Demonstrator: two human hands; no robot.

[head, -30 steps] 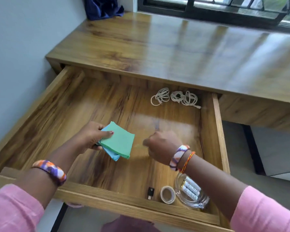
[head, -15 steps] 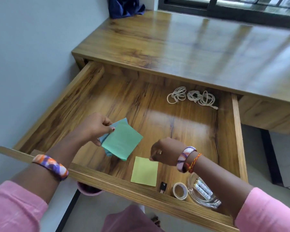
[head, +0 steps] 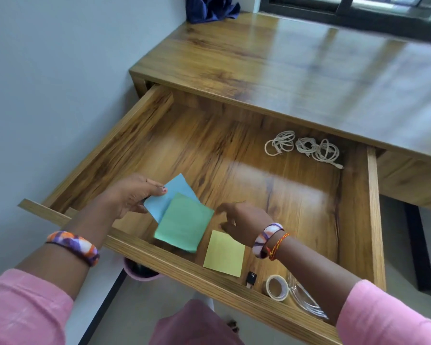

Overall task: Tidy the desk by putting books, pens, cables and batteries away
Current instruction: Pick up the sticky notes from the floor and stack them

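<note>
The wooden drawer [head: 372,215] is pulled out from under the desk [head: 296,70]. My left hand [head: 132,195] pinches a blue note pad [head: 174,192] and a green note pad [head: 184,222] above the drawer's front left. My right hand [head: 241,221] hovers just right of the green pad, fingers apart and holding nothing. A yellow note pad [head: 224,253] lies flat on the drawer floor below that hand. Coiled white cables [head: 304,146] rest at the drawer's back right.
At the drawer's front right sit a small black item [head: 251,278], a tape roll [head: 277,287] and a clear glass bowl [head: 306,302], partly hidden by my right arm. A dark blue cloth [head: 209,7] lies at the desk's far corner. A grey wall [head: 60,70] runs along the left.
The yellow pad now lies on the drawer floor. My right hand has opened and moved toward the green pad. The blue and green pads have fanned apart in my left hand.
</note>
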